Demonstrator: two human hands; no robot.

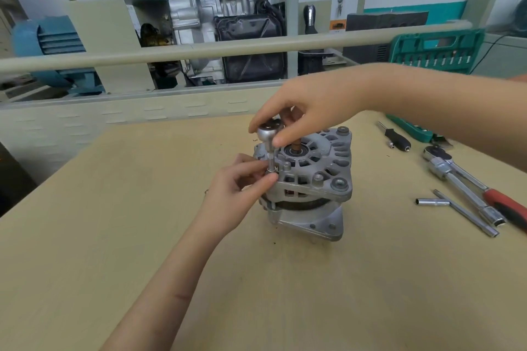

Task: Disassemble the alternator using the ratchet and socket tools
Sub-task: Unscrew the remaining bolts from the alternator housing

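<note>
Alternator (310,179) stands upright on the wooden table (114,208). Right hand (302,105) pinches the ratchet head (269,129) from above; left hand (236,188) pinches the socket (271,162) on a housing bolt.

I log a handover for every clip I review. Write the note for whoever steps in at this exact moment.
Right hand: pinches the round head of the small ratchet, which stands upright on a bolt at the alternator's left edge.
Left hand: pinches the socket at the bottom of the tool.
Alternator: upright on the wooden table, housing halves together.
Spare tools at right: large red-handled ratchet, loose long socket, black-handled driver.
Done: tool seated on one bolt.
Left: other housing bolts remain in place; loosen them, then split the housing.
</note>
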